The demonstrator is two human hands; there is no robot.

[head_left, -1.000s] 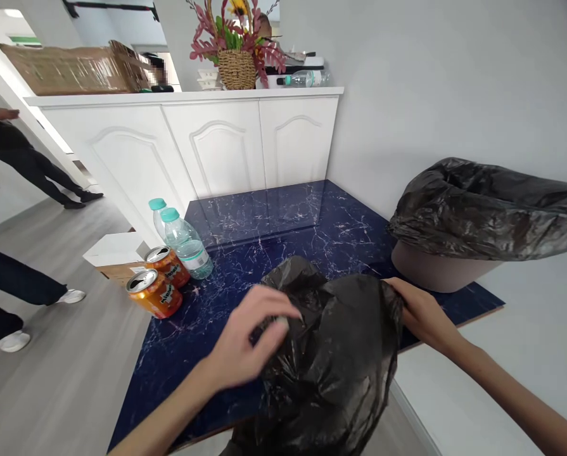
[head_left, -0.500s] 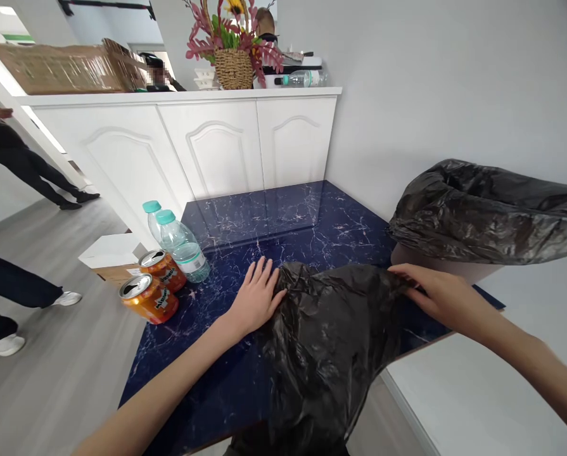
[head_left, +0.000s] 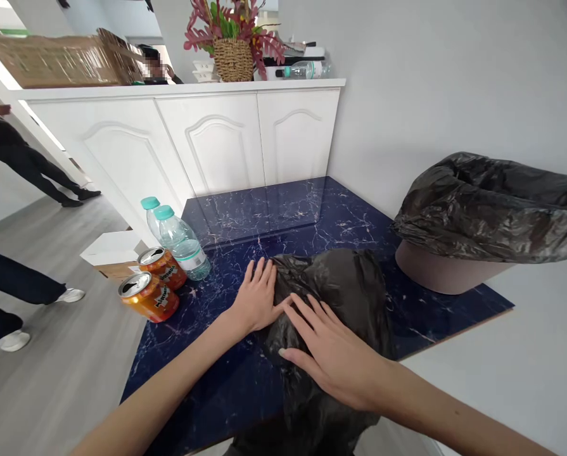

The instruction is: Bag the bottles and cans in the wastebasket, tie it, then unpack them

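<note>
A black plastic bag (head_left: 344, 278) lies crumpled on the dark blue marbled table (head_left: 264, 221), its lower part hanging over the front edge. My left hand (head_left: 258, 296) rests at the bag's left edge with fingers stretched out, its thumb against the plastic. Flat on the middle of the bag lies my right hand (head_left: 328, 351), fingers spread, the index fingertip close to my left thumb. Neither hand grips anything.
Two orange soda cans (head_left: 152, 297) and two clear bottles (head_left: 183, 244) with teal caps stand at the left beside a white box (head_left: 114, 247). A bin lined with black plastic (head_left: 492, 215) stands at the right. White cabinets (head_left: 221, 145) back the table; people stand at far left.
My right hand has let go of the bag's right corner and moved left onto its middle. The bag's right side has shifted left. My left hand has stayed put.
</note>
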